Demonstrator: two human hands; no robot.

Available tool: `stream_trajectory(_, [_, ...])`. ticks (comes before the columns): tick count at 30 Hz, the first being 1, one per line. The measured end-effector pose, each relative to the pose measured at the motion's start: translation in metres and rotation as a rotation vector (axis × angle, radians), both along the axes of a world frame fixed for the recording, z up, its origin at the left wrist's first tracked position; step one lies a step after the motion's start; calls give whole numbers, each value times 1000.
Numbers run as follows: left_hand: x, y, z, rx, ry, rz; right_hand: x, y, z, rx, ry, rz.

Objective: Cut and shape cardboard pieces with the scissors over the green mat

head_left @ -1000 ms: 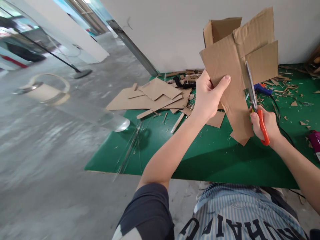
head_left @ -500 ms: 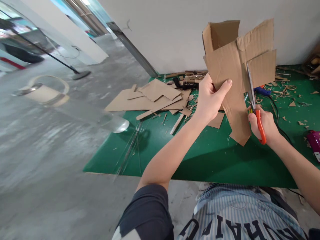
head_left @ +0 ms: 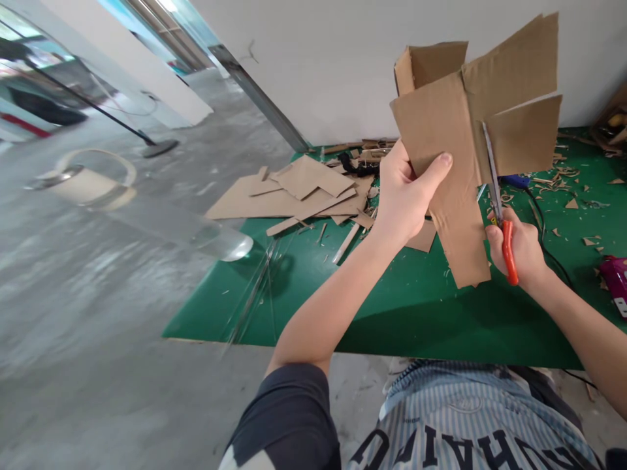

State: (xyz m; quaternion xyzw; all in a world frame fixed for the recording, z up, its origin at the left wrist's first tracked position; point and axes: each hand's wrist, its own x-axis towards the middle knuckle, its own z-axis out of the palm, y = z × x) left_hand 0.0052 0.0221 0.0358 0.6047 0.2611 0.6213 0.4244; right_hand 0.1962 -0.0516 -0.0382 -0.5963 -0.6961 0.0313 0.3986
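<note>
A brown cardboard box [head_left: 441,130] with its flaps spread is held up over the table, gripped at its left side by my left hand [head_left: 409,189]. The thumb lies across its front face; the other fingers are hidden behind it. My right hand [head_left: 522,251] is closed round the orange handles of a pair of scissors [head_left: 509,251]. Their blades point up and lie along the crease at the base of the right flap [head_left: 526,137]. A slit runs across that side, parting it from the upper flap [head_left: 514,62].
Cardboard pieces [head_left: 308,176] and scraps lie on the green table [head_left: 304,294] against the white wall. Behind the scissors is a blue tool with a black cord [head_left: 541,209]. A purple object [head_left: 614,281] sits at the right. A clear tube [head_left: 196,235] overhangs the left edge.
The box has turned slightly, and its right flaps have swung outward and up, widening the slit. The lower flap now hangs straighter. The scissors have shifted slightly left and down.
</note>
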Motion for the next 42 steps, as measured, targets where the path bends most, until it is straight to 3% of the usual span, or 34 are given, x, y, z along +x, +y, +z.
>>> stream_trajectory(6, [0, -20, 20, 68, -62, 13, 2, -2, -5, 117, 73, 89])
stream_trajectory(12, [-14, -1, 25, 68, -131, 115, -2, -2, -8, 23, 106, 211])
stream_trajectory(14, [-20, 8, 24, 54, -128, 111, 0, 1, -5, -18, 110, 190])
stream_trajectory(16, [-25, 14, 24, 44, -126, 110, 7, 6, 0, -57, 81, 76])
stream_trajectory(18, [-28, 18, 24, 37, -121, 133, 17, 13, 6, -112, 5, -55])
stream_trajectory(20, [-31, 20, 26, 43, -127, 192, 28, 20, 12, -182, -135, -99])
stream_trajectory(26, [-49, 24, 40, 148, -200, 371, 29, 21, 17, -481, -663, -17])
stream_trajectory(30, [-61, 40, 33, 126, -175, 296, 24, 11, 16, -624, -732, 90])
stream_trajectory(34, [-58, 55, 13, 44, -42, 111, 37, 8, 17, -518, -612, 167])
stream_trajectory(38, [-44, 46, 7, -42, 50, 94, 54, 18, 22, -446, -607, -74])
stream_trajectory(42, [-36, 32, 13, -135, 137, 23, 73, 29, 15, -666, -672, -129])
